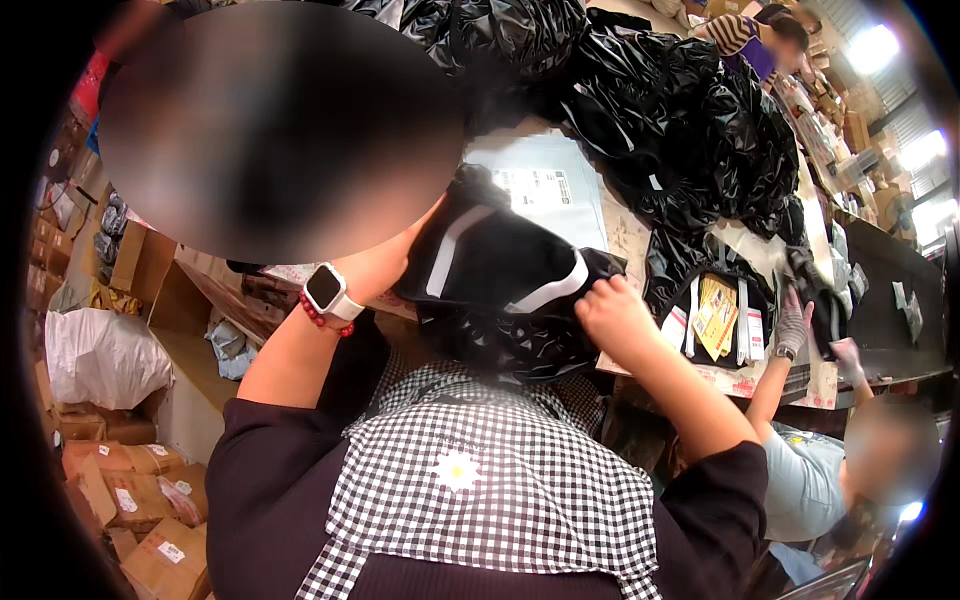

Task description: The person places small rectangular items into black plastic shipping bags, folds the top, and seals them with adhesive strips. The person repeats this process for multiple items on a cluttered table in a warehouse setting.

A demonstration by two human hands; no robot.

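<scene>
A glossy black fabric piece [502,255] with white strips lies spread in front of me, close against my checked apron [495,487]. My right hand [615,319] pinches its right edge between curled fingers. At its left edge is my left hand [382,262], with a white watch and red beads on the wrist; a blurred patch covers the fingers, so their grip is hidden. Just beyond the fabric, pale grey plastic mailing bags [585,187] with printed labels lie flat on the table [626,225].
Heaped black glossy fabric [675,112] covers the table's far side. To the right, a co-worker's gloved hands [793,322] handle black fabric beside a black holder with yellow printed cards [716,315]. Cardboard boxes [142,480] and a white sack [105,360] stand at left.
</scene>
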